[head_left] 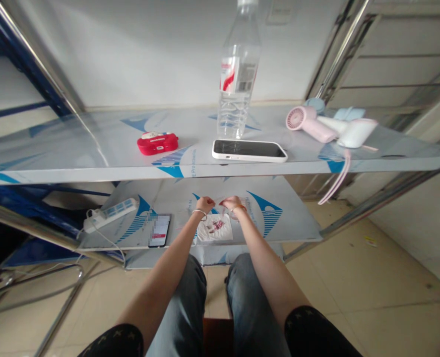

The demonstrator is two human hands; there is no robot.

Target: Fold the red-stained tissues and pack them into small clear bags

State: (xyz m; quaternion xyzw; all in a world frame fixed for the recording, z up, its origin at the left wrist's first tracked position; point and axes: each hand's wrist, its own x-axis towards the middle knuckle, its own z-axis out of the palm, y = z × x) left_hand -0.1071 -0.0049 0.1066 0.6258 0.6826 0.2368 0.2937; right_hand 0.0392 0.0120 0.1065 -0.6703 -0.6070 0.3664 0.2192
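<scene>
Holding the thumb and fingertips of the left hand [205, 203] drawn in close, with the right hand [232, 204] likewise, just apart and facing each other — both above the lower silver-grey metal shelf with blue printed patches [292, 218]. Cannot tell for certain whether pinching the thin, clear plastic piece [247, 202] visible around the right hand; too faint to trace its edges. Just below, between the forearms, see a flat white packet with a small dark-red printed figure [215, 229], lying near the shelf's front edge. Wearing a slim silver-coloured bangle [200, 213] on the left wrist, an orange-toned band [239, 208] on the right.

Left of the left forearm, on the same shelf, see a black-edged smartphone with a lit screen [160, 230] and, farther left, a long white power strip [111, 214].

Above, on the upper silver-grey metal shelf [108, 131], find a glossy red rounded case [157, 144], a dark-screened phone in a white case [249, 150] lying flat and, just behind it, an upright clear plastic bottle with a red-and-white label [238, 74]. Toward the right, note a pink handheld fan [311, 124] beside a white handheld device [357, 133] — with a pale pink strap [336, 183] hanging over the front edge.
</scene>
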